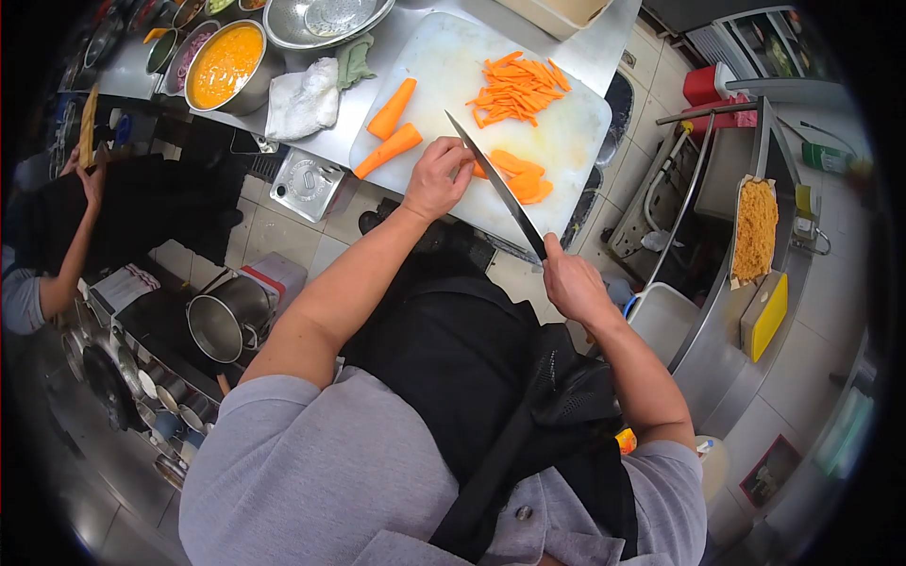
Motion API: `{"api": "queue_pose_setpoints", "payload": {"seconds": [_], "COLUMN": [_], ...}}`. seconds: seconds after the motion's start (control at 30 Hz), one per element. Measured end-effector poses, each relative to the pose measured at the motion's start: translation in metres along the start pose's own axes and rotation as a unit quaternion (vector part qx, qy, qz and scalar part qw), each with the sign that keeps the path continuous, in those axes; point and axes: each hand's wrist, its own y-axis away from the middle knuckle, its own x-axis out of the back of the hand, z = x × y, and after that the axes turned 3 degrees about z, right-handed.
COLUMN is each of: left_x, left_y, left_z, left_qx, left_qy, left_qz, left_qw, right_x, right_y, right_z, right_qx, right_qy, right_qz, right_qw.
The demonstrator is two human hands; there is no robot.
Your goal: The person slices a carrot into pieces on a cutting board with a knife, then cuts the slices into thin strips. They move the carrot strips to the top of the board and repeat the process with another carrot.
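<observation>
My right hand (576,285) is wrapped round the handle of a long kitchen knife (510,196), its blade slanting up and left over the white cutting board (439,71). Just left of the blade, my left hand (439,177) has its fingers curled and pressed down at a piece of carrot, mostly hidden under them. Carrot slices (524,179) lie right of the blade. Farther back on the board is a pile of carrot sticks (519,90). Two peeled carrots (389,151) rest on the board's left side.
Left of the board are a white cloth (302,97), a green cloth (355,62) and a pot of orange liquid (226,66). A metal bowl (326,19) stands behind them. Another person's arm (71,245) shows at the far left. A crumb-filled tray (755,231) is at the right.
</observation>
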Motion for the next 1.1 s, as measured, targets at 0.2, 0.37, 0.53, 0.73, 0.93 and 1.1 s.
{"api": "queue_pose_setpoints", "payload": {"seconds": [0.2,0.37,0.53,0.73,0.93,1.1], "left_x": [0.002,0.001,0.001,0.001,0.004,0.003], "left_y": [-0.002,0.001,0.002,0.003,0.002,0.002], "left_z": [0.001,-0.003,-0.001,-0.003,0.003,-0.001], "left_qx": [-0.002,0.006,0.003,0.003,0.009,-0.007], "left_qy": [0.005,0.012,0.006,0.003,0.018,0.013], "left_qz": [0.001,0.001,0.005,0.006,-0.009,0.000], "left_qw": [1.000,1.000,1.000,1.000,1.000,1.000], "right_x": [-0.049,-0.014,-0.001,-0.039,-0.040,-0.015], "right_y": [-0.047,-0.023,-0.001,-0.030,-0.049,-0.021], "right_z": [0.012,0.007,-0.002,0.007,0.006,-0.001], "right_qx": [0.025,0.025,0.018,0.022,0.034,0.022], "right_qy": [-0.025,-0.021,-0.019,-0.022,-0.045,-0.040], "right_qz": [0.028,0.021,0.000,0.016,0.028,0.041], "right_qw": [0.999,0.999,1.000,0.999,0.998,0.998]}}
